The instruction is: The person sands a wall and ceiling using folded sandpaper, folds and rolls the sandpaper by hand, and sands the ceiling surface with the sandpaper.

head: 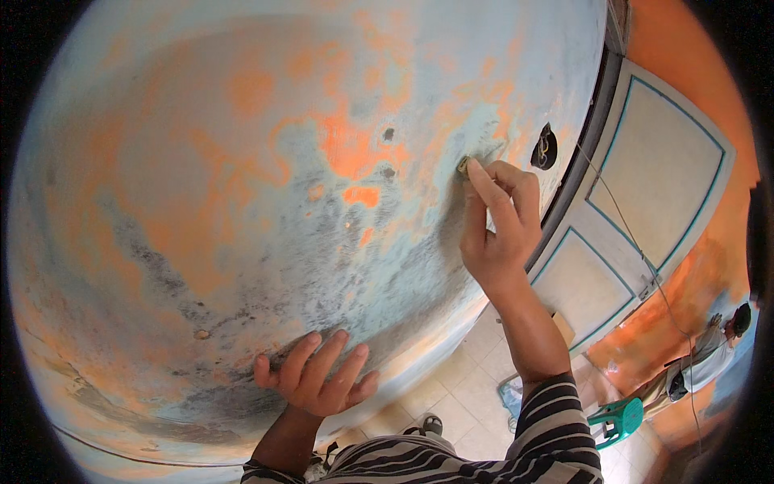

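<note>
A patchy wall point(242, 181) of worn blue, orange and grey paint fills most of the head view. Between the thumb and fingers of my right hand point(502, 212) is a small folded piece point(464, 165), perhaps sandpaper, pressed on the wall at the right. My left hand point(317, 375) is raised at the lower middle, its fingers spread near or against the wall; whether they touch it is not clear. It holds nothing. Two small dark holes, one point(389, 134) above the other, lie in the wall left of my right hand.
An opening with wires point(544, 148) is in the wall near its right edge. Beyond are a panelled door point(671, 163), a hanging cable point(623, 224), a green plastic stool point(623, 420) and a tiled floor point(478, 393). A person point(701, 363) stands at the orange wall on the far right.
</note>
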Action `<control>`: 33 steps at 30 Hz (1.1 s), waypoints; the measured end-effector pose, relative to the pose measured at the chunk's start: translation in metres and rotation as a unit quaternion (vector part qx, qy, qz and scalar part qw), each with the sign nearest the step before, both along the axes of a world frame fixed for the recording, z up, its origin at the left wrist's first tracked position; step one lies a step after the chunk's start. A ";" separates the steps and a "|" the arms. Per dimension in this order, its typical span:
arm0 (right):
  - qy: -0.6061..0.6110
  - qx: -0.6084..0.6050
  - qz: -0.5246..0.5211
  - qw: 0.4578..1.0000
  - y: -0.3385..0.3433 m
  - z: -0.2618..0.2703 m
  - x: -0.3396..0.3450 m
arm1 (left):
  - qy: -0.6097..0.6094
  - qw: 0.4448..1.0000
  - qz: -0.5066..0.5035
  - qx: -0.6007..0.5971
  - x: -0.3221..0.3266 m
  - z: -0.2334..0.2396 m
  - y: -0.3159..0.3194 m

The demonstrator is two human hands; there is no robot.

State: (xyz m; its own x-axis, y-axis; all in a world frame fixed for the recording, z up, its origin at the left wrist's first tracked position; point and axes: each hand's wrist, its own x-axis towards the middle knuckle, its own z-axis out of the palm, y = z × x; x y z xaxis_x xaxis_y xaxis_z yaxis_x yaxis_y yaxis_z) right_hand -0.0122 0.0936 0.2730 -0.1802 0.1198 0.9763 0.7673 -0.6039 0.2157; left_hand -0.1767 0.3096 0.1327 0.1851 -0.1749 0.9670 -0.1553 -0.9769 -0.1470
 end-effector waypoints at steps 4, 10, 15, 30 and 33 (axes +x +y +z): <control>-0.022 -0.045 0.018 0.999 0.005 -0.003 -0.004 | -0.009 1.000 0.009 0.008 0.004 0.002 -0.001; -0.003 -0.037 0.032 0.999 0.003 -0.005 -0.001 | -0.008 1.000 0.024 0.007 0.001 0.002 -0.001; -0.010 -0.021 0.023 0.999 -0.004 0.002 0.004 | -0.007 1.000 0.028 0.002 -0.001 -0.001 -0.003; -0.061 -0.078 0.121 0.988 -0.014 0.025 0.020 | -0.131 0.987 0.049 -0.074 0.024 -0.010 -0.015; 0.035 -0.062 0.127 0.989 -0.016 0.014 0.019 | -0.111 0.984 0.120 -0.066 0.026 -0.007 -0.029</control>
State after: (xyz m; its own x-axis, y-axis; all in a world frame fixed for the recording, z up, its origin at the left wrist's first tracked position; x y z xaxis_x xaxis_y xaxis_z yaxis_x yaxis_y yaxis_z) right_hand 0.0071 0.0773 0.2874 -0.1529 0.1982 0.9682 0.9064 -0.3623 0.2173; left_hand -0.1508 0.2807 0.1254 -0.0127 -0.0224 0.9997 0.1049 -0.9943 -0.0210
